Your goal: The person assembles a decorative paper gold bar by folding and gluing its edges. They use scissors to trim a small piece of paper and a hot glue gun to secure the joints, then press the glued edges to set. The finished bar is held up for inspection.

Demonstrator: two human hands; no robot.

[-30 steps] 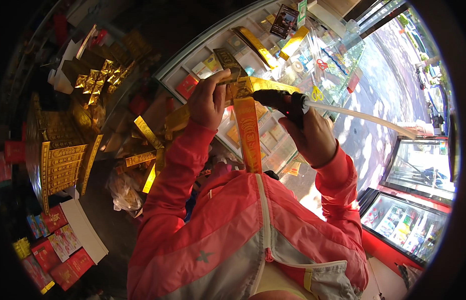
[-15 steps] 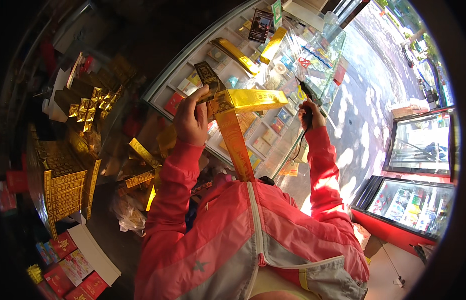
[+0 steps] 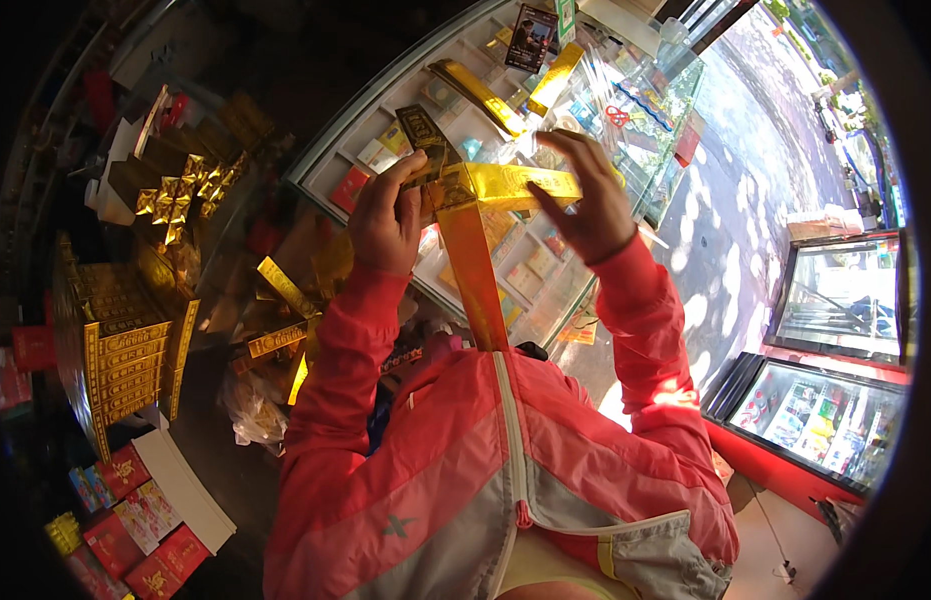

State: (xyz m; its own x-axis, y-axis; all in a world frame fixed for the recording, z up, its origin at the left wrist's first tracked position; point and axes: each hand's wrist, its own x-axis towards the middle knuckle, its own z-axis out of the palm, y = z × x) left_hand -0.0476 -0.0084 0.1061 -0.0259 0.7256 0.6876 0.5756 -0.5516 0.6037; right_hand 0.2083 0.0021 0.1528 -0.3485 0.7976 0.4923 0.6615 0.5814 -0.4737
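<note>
Several folded gold paper strips joined into a cross shape stand in front of my chest, above the glass counter. My left hand is closed on it, pinching it by the left side near the joint. Its right arm is bright gold; the lower arm looks orange and runs down toward my jacket zip. Around the right arm's end, my right hand is open, thumb and fingers apart on either side of the strip. Whether a fingertip touches the paper, I cannot tell.
On the glass display counter lie two more gold strips, red-handled scissors and a propped phone. Gold paper pieces and a large gold lattice-patterned paper structure are at left. Glass-fronted coolers stand right.
My right hand has let go of the black-handled tool with a yellow part and moved left to the gold strip, fingers spreading. My left hand keeps its hold on the cross.
</note>
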